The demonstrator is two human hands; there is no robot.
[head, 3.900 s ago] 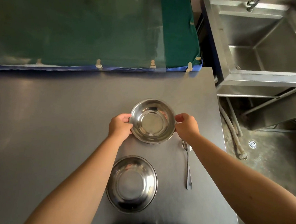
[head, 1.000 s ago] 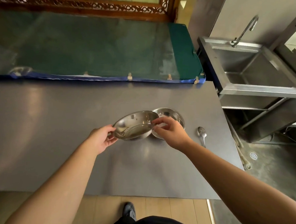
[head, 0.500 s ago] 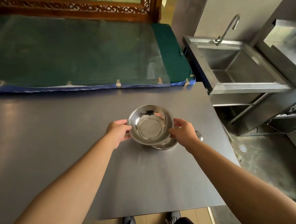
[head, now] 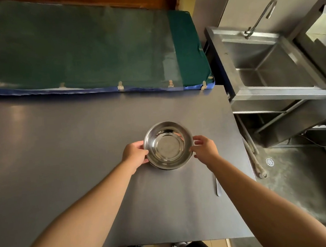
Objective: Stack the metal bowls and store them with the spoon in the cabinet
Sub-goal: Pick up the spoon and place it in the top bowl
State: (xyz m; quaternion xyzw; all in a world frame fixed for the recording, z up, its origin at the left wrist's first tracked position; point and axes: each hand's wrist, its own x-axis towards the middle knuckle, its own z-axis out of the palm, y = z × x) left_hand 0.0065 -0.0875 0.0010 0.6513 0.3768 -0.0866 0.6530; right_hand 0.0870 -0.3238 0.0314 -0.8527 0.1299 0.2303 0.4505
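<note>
Two shiny metal bowls (head: 167, 145) sit nested, one inside the other, on the dark grey table (head: 63, 149). Only a thin edge of the lower bowl shows under the upper one. My left hand (head: 134, 153) grips the stack's left rim. My right hand (head: 204, 146) touches the right rim with fingers curled around it. The spoon (head: 218, 189) lies on the table to the right, mostly hidden under my right forearm; only its handle end shows.
A green mat with a blue edge (head: 95, 51) lies beyond the table. A steel sink (head: 270, 63) with a tap stands to the right. The table's right edge (head: 243, 146) drops to a concrete floor with hoses and a drain (head: 269, 161).
The upper bowl, held above and left of the other one, has come down into it. Both bowls now rest nested on the table, with my hands still on the rims.
</note>
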